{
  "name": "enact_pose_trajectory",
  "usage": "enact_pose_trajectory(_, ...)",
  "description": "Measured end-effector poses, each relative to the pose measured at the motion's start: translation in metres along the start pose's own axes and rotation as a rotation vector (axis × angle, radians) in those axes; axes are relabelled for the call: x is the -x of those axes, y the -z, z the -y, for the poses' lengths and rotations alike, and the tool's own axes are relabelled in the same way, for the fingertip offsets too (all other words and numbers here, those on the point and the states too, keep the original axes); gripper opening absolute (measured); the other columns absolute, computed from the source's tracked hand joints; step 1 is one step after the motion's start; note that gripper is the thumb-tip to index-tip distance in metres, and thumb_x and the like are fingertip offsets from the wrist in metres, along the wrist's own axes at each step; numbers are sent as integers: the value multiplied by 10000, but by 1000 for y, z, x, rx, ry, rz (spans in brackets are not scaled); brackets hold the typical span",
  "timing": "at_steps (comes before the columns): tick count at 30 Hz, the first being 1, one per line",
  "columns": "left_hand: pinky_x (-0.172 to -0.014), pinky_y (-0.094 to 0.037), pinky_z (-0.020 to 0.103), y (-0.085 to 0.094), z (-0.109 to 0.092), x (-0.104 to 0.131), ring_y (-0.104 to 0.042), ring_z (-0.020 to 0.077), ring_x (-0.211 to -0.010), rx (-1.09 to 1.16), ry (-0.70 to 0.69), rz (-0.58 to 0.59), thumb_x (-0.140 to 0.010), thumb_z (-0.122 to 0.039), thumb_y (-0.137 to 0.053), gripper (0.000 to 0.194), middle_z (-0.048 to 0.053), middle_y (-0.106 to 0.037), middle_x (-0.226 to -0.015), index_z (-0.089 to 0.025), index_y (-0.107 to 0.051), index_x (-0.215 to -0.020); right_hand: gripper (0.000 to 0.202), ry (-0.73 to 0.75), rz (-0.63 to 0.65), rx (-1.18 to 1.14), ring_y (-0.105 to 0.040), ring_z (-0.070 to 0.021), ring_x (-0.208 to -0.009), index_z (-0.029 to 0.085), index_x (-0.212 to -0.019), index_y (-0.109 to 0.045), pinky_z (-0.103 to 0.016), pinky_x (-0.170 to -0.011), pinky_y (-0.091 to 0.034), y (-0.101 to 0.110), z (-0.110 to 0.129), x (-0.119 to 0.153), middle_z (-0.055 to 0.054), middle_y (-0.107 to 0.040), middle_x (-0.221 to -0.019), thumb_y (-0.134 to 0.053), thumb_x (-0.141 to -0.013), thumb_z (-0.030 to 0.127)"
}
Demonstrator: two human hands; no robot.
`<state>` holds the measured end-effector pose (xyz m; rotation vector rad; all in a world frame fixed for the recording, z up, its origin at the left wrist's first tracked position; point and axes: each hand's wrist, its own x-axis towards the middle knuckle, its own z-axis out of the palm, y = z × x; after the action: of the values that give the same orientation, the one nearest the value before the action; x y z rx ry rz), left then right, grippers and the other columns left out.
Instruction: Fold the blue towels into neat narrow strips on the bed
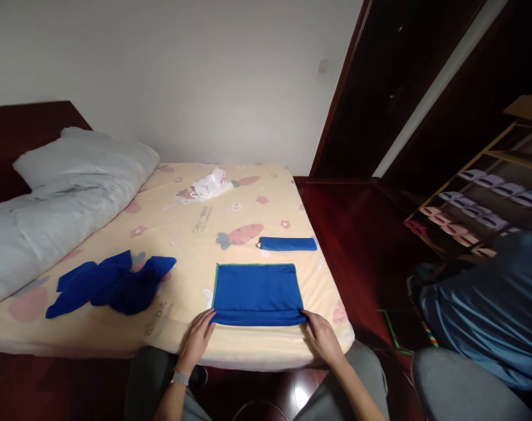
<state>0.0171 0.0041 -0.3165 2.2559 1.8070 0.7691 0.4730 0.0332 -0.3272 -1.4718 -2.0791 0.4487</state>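
The left hand (196, 339) and right hand (324, 338) each grasp a corner of the blue cloth (255, 286), green-edged, its near side folded over in a strip

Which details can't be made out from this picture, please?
All in the head view:
- Contents of the white plastic bag: hidden by its crumpled film.
- Number of pieces in the crumpled blue fabric: hidden by overlapping folds.
- Underside of the green-edged cloth: hidden by its upper surface.
- Far side of the shoe rack: cut off by the right edge.
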Motion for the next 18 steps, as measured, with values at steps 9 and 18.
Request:
enact_pose_trajectory(9,-1027,-551,389,-6,6,-1,-664,212,-1166,190,150,-50,-942,-290,-502,332,61,-700,-1259,-257,-610,-1254,360,-1,1,-119,-642,-276,-1151,210,-1188,-655,-481,-1016,-511,-2,-8,-1,-105,-689,-1238,-521,-854,182)
enact_pose_trajectory(18,-925,-579,360,-9,11,-19,-705,238,-1037,261,321,-98,-953,-515,-469,405,101,-749,-1107,-208,-681,-1111,373,-225,13,-231,-658,-267,-1073,207,-1146,-623,-417,-970,-509,0,-11,-19,-115,-710,-1141,-378,-1016,457)
